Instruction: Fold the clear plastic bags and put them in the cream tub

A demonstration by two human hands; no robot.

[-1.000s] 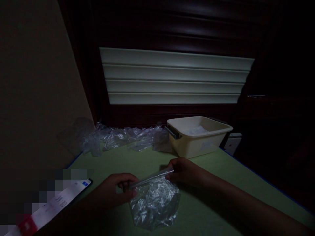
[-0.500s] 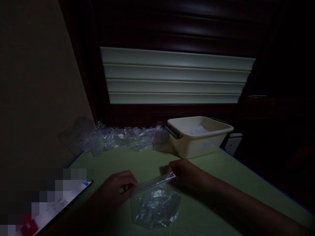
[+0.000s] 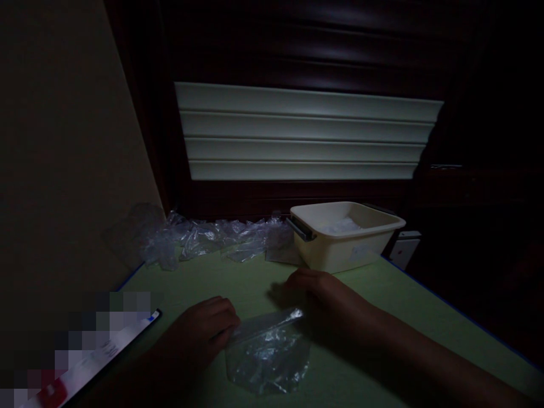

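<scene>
Head: bag (image 3: 268, 358) crinkled; bin label (image 3: 360, 251) illegible.

Dim scene. Left hand (image 3: 208, 326) at upper left corner of clear plastic bag (image 3: 270, 360), which lies on green tabletop (image 3: 255, 283). Right hand (image 3: 317, 292) just beyond bag's upper right corner, apart from it. Farther back — crumpled clear bags (image 3: 204, 238) in row, cream tub (image 3: 344, 249) beside them, pale contents inside. Lit screen (image 3: 102, 357) at left — partly pixelated. White slats (image 3: 297, 133) behind.
</scene>
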